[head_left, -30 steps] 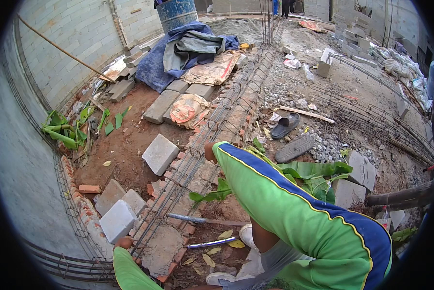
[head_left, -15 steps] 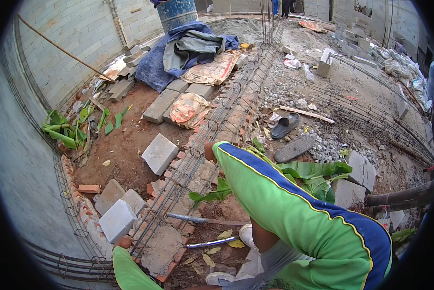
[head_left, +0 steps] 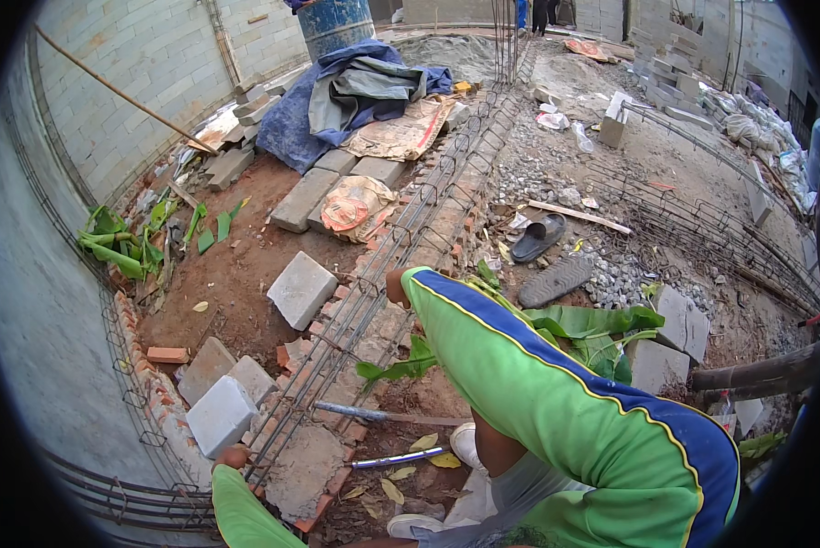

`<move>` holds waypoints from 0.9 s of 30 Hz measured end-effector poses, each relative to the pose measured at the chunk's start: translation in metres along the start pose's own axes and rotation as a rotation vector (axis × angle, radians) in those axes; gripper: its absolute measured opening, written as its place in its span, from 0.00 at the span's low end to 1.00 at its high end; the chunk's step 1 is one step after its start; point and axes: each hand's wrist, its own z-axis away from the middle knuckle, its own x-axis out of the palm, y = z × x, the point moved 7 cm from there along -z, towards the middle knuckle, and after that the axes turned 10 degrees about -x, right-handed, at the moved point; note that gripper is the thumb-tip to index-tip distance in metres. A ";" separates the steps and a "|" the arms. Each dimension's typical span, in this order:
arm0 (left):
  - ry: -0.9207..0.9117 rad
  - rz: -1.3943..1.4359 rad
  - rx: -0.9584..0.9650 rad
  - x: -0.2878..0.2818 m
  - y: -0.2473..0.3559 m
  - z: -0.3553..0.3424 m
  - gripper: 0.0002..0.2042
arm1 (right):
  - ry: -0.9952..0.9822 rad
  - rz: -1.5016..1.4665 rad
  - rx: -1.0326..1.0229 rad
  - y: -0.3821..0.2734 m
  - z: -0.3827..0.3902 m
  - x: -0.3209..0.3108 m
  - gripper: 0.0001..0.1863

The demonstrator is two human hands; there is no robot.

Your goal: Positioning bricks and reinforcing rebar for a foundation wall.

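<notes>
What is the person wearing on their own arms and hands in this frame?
Both arms are in bright green long sleeves. The right sleeve has a wide blue stripe edged with thin yellow piping running along its length. The left sleeve shows plain green only. The right hand and left hand look bare, with no gloves visible.

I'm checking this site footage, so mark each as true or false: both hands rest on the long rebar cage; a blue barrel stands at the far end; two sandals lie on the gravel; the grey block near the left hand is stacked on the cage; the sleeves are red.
1. Both hands rest on the rebar cage: true; left hand, right hand.
2. A blue barrel stands at the far end: true.
3. Two sandals lie on the gravel: true.
4. The grey block is stacked on the cage: false; it sits beside it on the ground.
5. The sleeves are red: false; green with blue stripe.
</notes>
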 end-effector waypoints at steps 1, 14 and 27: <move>-0.001 0.019 0.008 0.001 -0.003 -0.003 0.16 | 0.010 -0.003 -0.003 -0.001 0.001 -0.002 0.23; -0.013 0.056 0.011 0.003 0.006 -0.009 0.16 | 0.155 -0.152 0.119 -0.021 0.061 -0.034 0.23; 0.010 -0.078 0.159 0.004 0.000 -0.017 0.16 | 0.167 -0.291 0.138 -0.007 0.041 -0.023 0.20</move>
